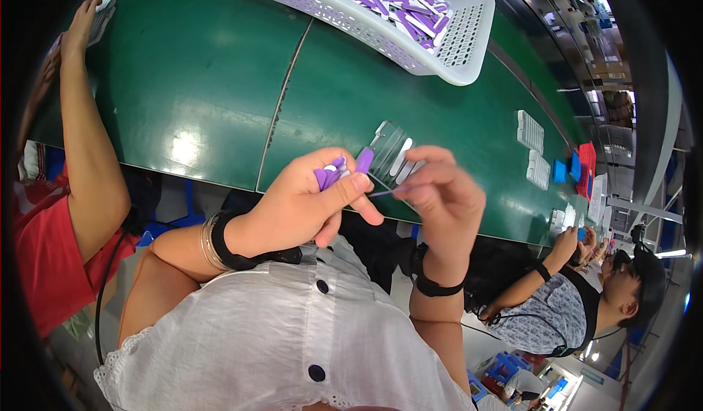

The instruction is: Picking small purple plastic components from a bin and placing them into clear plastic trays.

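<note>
Several small purple-and-white plastic pieces (331, 174) are bunched in my left hand (296, 202), held between the curled fingers and thumb. One purple piece (365, 160) sticks up past the thumb. My right hand (444, 202) is smeared by motion, its fingers closed in a pinch on a thin purple strip (386, 192) that reaches toward my left fingertips. Just beyond both hands, a clear plastic tray (382, 134) lies on the green table (198, 111). White slim pieces (400, 156) sit in it, partly hidden by my right fingers.
A white perforated basket (463, 52) full of purple and white pieces stands at the far side. White slotted trays (530, 132) and a red bin (586, 169) are to the right. People work close on both sides; a bare arm (91, 133) reaches over the table at left.
</note>
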